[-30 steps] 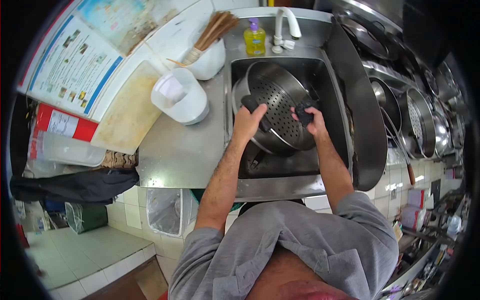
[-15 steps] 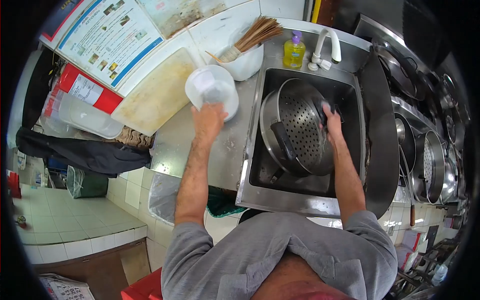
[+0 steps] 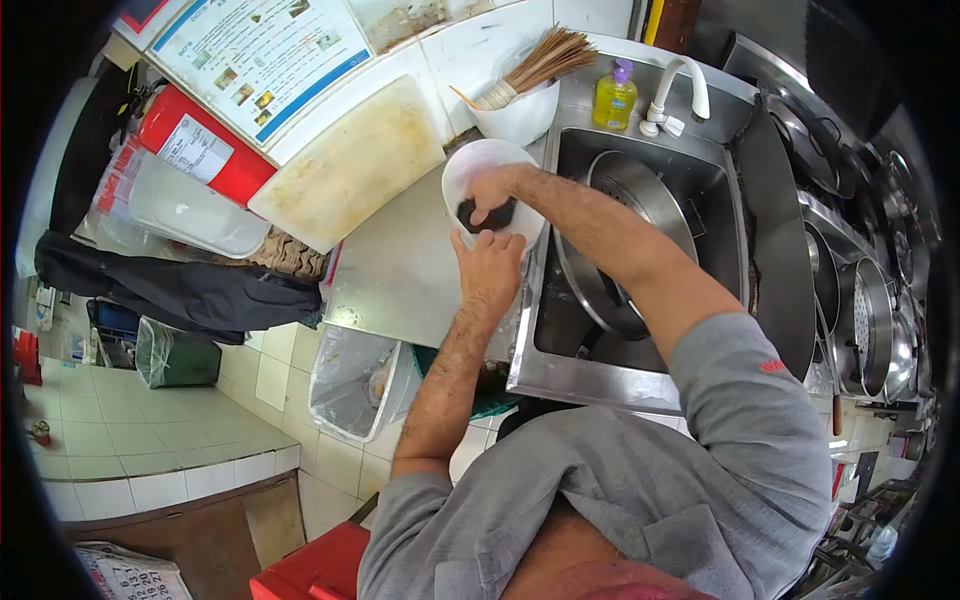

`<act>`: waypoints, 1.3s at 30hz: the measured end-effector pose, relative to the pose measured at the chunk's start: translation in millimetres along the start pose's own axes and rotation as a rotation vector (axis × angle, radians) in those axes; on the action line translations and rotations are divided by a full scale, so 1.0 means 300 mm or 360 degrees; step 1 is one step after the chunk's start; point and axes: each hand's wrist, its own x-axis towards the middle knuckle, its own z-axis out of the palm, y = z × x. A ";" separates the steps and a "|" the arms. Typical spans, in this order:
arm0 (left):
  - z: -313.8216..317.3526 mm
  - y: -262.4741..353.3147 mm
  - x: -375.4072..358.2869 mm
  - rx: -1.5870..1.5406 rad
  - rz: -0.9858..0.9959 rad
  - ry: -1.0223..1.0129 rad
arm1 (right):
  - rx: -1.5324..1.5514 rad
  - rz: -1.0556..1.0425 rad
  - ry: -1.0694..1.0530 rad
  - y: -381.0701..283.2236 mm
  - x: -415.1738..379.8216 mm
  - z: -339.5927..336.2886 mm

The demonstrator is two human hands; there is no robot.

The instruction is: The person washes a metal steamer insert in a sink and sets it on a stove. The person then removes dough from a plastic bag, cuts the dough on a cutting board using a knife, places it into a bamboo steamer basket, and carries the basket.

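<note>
Head view. Right hand point(image 3: 492, 192): inside the white tub point(image 3: 455, 180), fingers closed on a dark scrubbing pad point(image 3: 490, 217). Pad sits low in the tub, partly covered by the fingers; firmness of grip cannot be told. Left hand point(image 3: 492, 262): at the near rim of the tub, fingers bent over the edge, gripping it. The two hands are close together. Tub stands on the metal surface point(image 3: 400, 265), just beside the left edge of the sink point(image 3: 640, 385).

Perforated steel pan point(image 3: 632, 190): in the sink, tilted, partly hidden by the right forearm. Another round metal rim shows below it, also crossed by the forearm; what it belongs to cannot be told.

Behind the tub: white container point(image 3: 520, 115) with a bundle of thin brown sticks point(image 3: 548, 62) leaning in it. Yellow soap bottle point(image 3: 614, 98): upright, behind the sink, left of the white faucet point(image 3: 690, 75). Stained cutting board point(image 3: 355, 160): left of the tub, leaning near the tiled wall.
</note>
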 end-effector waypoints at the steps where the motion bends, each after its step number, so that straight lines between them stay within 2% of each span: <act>1: -0.002 0.003 -0.001 0.0003 -0.0002 0.0006 | 0.0065 0.0066 0.0038 0.016 0.012 0.055; 2: -0.004 0.005 0.000 0.0029 0.0004 0.0006 | 0.0012 0.0020 -0.0137 0.017 0.027 0.074; 3: -0.003 0.010 -0.006 0.0049 0.0010 0.0000 | 0.0012 0.0020 -0.0141 -0.014 -0.002 0.050; 5: 0.005 0.016 -0.010 -0.0013 -0.0005 0.0092 | -0.0012 0.0348 -0.0751 -0.045 -0.063 0.017; 6: 0.003 0.018 -0.008 -0.0012 -0.0016 0.0068 | 0.0187 0.0319 -0.0837 -0.038 -0.060 0.040; 7: 0.000 0.018 -0.005 -0.0011 -0.0029 0.0046 | 0.0182 0.0328 -0.0837 -0.035 -0.071 0.042; 9: -0.011 0.006 -0.004 0.0004 -0.0008 0.0076 | -0.0003 0.0363 -0.0291 -0.101 -0.152 0.007; 10: -0.017 -0.001 -0.003 0.0024 0.0011 0.0100 | 0.0002 0.0371 -0.0293 -0.078 -0.148 0.007; 12: -0.030 -0.022 0.014 0.0028 0.0025 0.0015 | 0.0016 0.0193 0.0175 -0.028 -0.143 -0.009; 13: -0.036 -0.039 0.029 0.0041 0.0035 -0.0065 | 0.0023 0.0204 0.0183 -0.006 -0.149 -0.007; 14: -0.041 -0.063 0.042 0.0042 0.0052 -0.0066 | 0.0057 0.0181 0.0386 -0.005 -0.176 -0.033; 16: -0.051 -0.122 0.075 -0.0289 0.0328 0.0023 | 0.0098 0.0159 0.0715 0.012 -0.201 -0.054; 17: -0.083 -0.161 0.112 -0.0291 0.0339 0.0021 | 0.0101 0.0168 0.0722 0.020 -0.208 -0.058; 19: -0.158 -0.226 0.220 -0.1013 -0.0200 -0.0808 | 0.0526 0.0462 0.0976 0.028 -0.228 -0.069; 20: -0.141 -0.243 0.273 -0.1008 -0.0196 -0.0817 | 0.0583 0.0426 0.1105 -0.005 -0.273 -0.094; 22: -0.064 -0.278 0.371 -0.0089 0.0192 -0.1075 | 0.0754 0.0509 0.1233 0.012 -0.261 -0.085; 23: 0.019 -0.300 0.399 -0.0087 0.0199 -0.1082 | 0.0912 0.0586 0.1356 0.022 -0.251 -0.079; 24: 0.102 -0.316 0.416 -0.0045 0.0357 -0.1061 | 0.0863 0.0507 0.1508 0.022 -0.247 -0.067; 26: 0.231 -0.331 0.469 -0.0007 0.0644 -0.1019 | 0.0861 0.0418 0.1521 0.027 -0.230 -0.046; 27: 0.250 -0.319 0.487 -0.0035 0.0719 -0.1024 | 0.0743 0.0302 0.1678 0.024 -0.214 -0.022; 29: 0.256 -0.270 0.523 -0.0079 0.0814 -0.1120 | 0.0676 0.0331 0.1668 0.012 -0.195 0.008; 30: 0.258 -0.228 0.547 -0.0105 0.0863 -0.1174 | 0.0788 0.0390 0.1498 -0.036 -0.269 -0.025; 31: 0.245 -0.189 0.567 -0.0106 0.0900 -0.1229 | 0.0644 0.0210 0.1726 0.004 -0.213 0.034; 32: 0.230 -0.150 0.581 -0.0096 0.0919 -0.1274 | 0.0677 0.0144 0.1726 -0.005 -0.262 0.022; 34: 0.181 -0.111 0.563 -0.0039 0.0888 -0.1345 | 0.0533 0.0102 0.1933 0.040 -0.159 0.079; 35: 0.158 -0.099 0.553 -0.0010 0.0876 -0.1365 | 0.0582 0.0099 0.1898 0.045 -0.150 0.081; 37: 0.110 -0.094 0.528 0.0034 0.0836 -0.1384 | 0.0610 0.0298 0.1590 -0.049 -0.293 0.021; 38: 0.092 -0.097 0.514 0.0043 0.0818 -0.1388 | 0.0598 0.0345 0.1614 -0.050 -0.286 0.025; 39: 0.074 -0.091 0.501 0.0048 0.0812 -0.1381 | 0.0480 0.0392 0.1502 -0.052 -0.263 0.029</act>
